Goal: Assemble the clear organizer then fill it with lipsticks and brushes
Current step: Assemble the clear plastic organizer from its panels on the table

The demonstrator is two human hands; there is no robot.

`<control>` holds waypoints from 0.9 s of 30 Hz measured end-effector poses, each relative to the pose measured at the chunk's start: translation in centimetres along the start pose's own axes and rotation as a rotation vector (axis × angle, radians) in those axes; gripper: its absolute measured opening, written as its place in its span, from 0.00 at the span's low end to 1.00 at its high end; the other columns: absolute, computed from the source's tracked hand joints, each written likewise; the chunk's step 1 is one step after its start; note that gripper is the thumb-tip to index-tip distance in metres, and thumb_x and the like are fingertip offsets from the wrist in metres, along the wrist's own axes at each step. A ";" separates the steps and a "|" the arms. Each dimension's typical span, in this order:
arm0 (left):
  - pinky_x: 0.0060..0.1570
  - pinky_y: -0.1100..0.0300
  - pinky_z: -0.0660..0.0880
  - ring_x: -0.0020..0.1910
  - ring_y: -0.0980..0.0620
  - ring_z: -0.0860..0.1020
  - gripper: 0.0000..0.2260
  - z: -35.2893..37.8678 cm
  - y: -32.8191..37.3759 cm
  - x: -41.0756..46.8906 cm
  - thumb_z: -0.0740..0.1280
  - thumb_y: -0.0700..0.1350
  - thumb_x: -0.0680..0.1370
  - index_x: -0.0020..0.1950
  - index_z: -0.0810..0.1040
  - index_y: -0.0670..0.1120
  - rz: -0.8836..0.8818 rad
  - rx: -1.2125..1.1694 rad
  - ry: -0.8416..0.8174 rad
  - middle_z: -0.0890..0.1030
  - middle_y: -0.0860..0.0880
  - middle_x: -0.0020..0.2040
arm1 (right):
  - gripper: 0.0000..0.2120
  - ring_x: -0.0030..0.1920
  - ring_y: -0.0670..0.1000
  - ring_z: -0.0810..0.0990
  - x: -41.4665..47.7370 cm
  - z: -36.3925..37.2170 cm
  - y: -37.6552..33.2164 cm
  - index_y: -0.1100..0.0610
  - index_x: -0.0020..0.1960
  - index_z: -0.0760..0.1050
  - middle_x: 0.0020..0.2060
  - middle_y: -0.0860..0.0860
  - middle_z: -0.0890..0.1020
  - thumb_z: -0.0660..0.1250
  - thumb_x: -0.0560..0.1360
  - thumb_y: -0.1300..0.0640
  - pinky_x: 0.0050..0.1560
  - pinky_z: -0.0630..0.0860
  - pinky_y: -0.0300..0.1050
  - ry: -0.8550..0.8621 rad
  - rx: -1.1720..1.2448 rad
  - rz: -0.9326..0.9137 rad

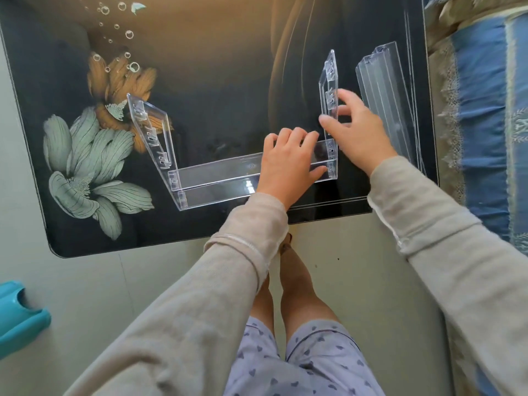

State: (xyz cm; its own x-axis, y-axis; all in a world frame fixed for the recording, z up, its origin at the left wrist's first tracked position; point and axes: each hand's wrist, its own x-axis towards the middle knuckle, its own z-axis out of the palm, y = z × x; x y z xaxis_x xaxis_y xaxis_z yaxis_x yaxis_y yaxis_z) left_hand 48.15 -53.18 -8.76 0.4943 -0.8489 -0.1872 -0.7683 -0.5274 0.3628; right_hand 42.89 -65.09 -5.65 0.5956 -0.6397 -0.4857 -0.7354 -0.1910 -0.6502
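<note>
A person in beige sleeves works at a dark glass counter (228, 67) printed with three flowers, two pale green and one orange, at the left of the frame. At centre stands the partly built clear organizer (217, 178): two slotted side panels, one leaning at centre left (148, 132) and one upright at centre right (330, 110), joined by a single long tray (214, 174) running between their lower ends. The left hand (288, 164) lies flat over the right end of the tray, fingers spread, pressing rather than clasping. The right hand (354, 130) meets the upright panel, its grip half open, thumb and fingers pinching the panel's edge loosely. A stack of spare clear trays (383, 107), perhaps three though the overlapping plastic makes the count uncertain, lies at the counter's right edge. One blue patterned bed (483, 110) fills the right of the frame; one teal plastic object (20, 315) sits on the floor at lower left.
</note>
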 end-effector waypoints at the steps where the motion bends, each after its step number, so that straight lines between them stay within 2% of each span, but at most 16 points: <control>1: 0.62 0.51 0.65 0.61 0.45 0.71 0.21 0.2 0.1 0.2 0.64 0.54 0.75 0.65 0.70 0.47 -0.006 -0.003 -0.008 0.76 0.47 0.61 | 0.23 0.55 0.51 0.74 0.4 -0.1 -0.3 0.50 0.71 0.62 0.56 0.51 0.76 0.60 0.76 0.51 0.61 0.73 0.49 -0.036 0.005 -0.010; 3: 0.62 0.52 0.65 0.60 0.45 0.72 0.19 0.4 0.0 0.3 0.64 0.52 0.76 0.65 0.71 0.47 -0.028 -0.029 -0.020 0.76 0.47 0.61 | 0.22 0.55 0.51 0.74 1.1 -0.1 -0.5 0.49 0.71 0.60 0.52 0.49 0.75 0.57 0.77 0.52 0.61 0.74 0.57 -0.112 0.014 -0.012; 5: 0.62 0.53 0.65 0.60 0.46 0.72 0.18 0.5 -0.1 0.2 0.63 0.51 0.76 0.65 0.71 0.47 -0.052 -0.058 -0.028 0.77 0.46 0.60 | 0.21 0.53 0.51 0.74 1.6 -0.2 -0.3 0.47 0.71 0.59 0.47 0.49 0.74 0.53 0.78 0.55 0.58 0.76 0.60 -0.162 0.011 0.005; 7: 0.62 0.53 0.65 0.60 0.46 0.73 0.18 0.5 -0.1 0.2 0.63 0.51 0.77 0.65 0.71 0.47 -0.063 -0.069 -0.030 0.77 0.46 0.60 | 0.20 0.51 0.56 0.76 1.7 -0.4 -0.1 0.48 0.69 0.61 0.42 0.52 0.73 0.50 0.79 0.57 0.49 0.80 0.58 -0.191 0.024 0.031; 9: 0.63 0.54 0.65 0.60 0.46 0.73 0.18 0.4 0.0 0.2 0.63 0.51 0.77 0.65 0.71 0.47 -0.069 -0.076 -0.032 0.77 0.46 0.60 | 0.17 0.53 0.57 0.77 1.7 -0.5 0.1 0.51 0.67 0.64 0.49 0.58 0.75 0.49 0.79 0.57 0.38 0.82 0.50 -0.212 0.042 0.067; 10: 0.63 0.54 0.64 0.60 0.46 0.73 0.18 0.5 -0.1 0.3 0.63 0.51 0.77 0.65 0.71 0.47 -0.072 -0.076 -0.035 0.77 0.47 0.60 | 0.16 0.52 0.56 0.77 1.7 -0.6 0.1 0.52 0.65 0.65 0.51 0.60 0.75 0.49 0.79 0.57 0.37 0.82 0.49 -0.221 0.046 0.078; 13: 0.65 0.54 0.64 0.61 0.47 0.72 0.19 0.6 -0.1 0.4 0.62 0.52 0.77 0.66 0.70 0.48 -0.086 -0.077 -0.074 0.76 0.47 0.61 | 0.13 0.49 0.54 0.78 1.7 -0.7 0.4 0.56 0.61 0.68 0.47 0.56 0.73 0.50 0.79 0.56 0.39 0.82 0.50 -0.232 0.058 0.088; 17: 0.66 0.54 0.62 0.62 0.47 0.72 0.19 0.8 -0.3 0.4 0.63 0.52 0.77 0.67 0.70 0.49 -0.104 -0.092 -0.111 0.76 0.47 0.62 | 0.14 0.55 0.56 0.78 1.6 -0.8 0.6 0.56 0.62 0.68 0.55 0.58 0.75 0.51 0.80 0.55 0.34 0.80 0.42 -0.237 0.054 0.094; 20: 0.66 0.55 0.62 0.62 0.48 0.72 0.19 0.8 -0.3 0.3 0.63 0.52 0.77 0.67 0.70 0.49 -0.105 -0.102 -0.110 0.76 0.47 0.62 | 0.14 0.57 0.55 0.76 1.5 -0.8 0.6 0.53 0.64 0.67 0.55 0.53 0.74 0.51 0.80 0.54 0.37 0.81 0.45 -0.237 0.065 0.094; 23: 0.66 0.55 0.62 0.61 0.47 0.72 0.19 0.7 -0.4 0.0 0.63 0.52 0.77 0.67 0.70 0.48 -0.103 -0.119 -0.097 0.77 0.47 0.62 | 0.15 0.58 0.55 0.76 1.4 -0.7 0.7 0.52 0.66 0.66 0.56 0.52 0.73 0.52 0.80 0.54 0.39 0.81 0.48 -0.234 0.091 0.102; 27: 0.64 0.53 0.64 0.59 0.46 0.74 0.19 0.4 -0.3 -0.4 0.65 0.51 0.76 0.65 0.72 0.47 -0.068 -0.132 -0.050 0.79 0.46 0.59 | 0.17 0.57 0.51 0.74 1.2 -0.5 0.9 0.52 0.68 0.65 0.61 0.54 0.75 0.54 0.80 0.53 0.34 0.78 0.40 -0.237 0.083 0.083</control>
State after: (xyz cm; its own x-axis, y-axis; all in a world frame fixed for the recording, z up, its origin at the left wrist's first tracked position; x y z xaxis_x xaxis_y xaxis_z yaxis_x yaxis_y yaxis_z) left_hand 48.04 -52.69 -9.17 0.5202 -0.8136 -0.2595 -0.6720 -0.5775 0.4635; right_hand 42.77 -66.42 -6.49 0.6006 -0.4567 -0.6563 -0.7617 -0.0773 -0.6433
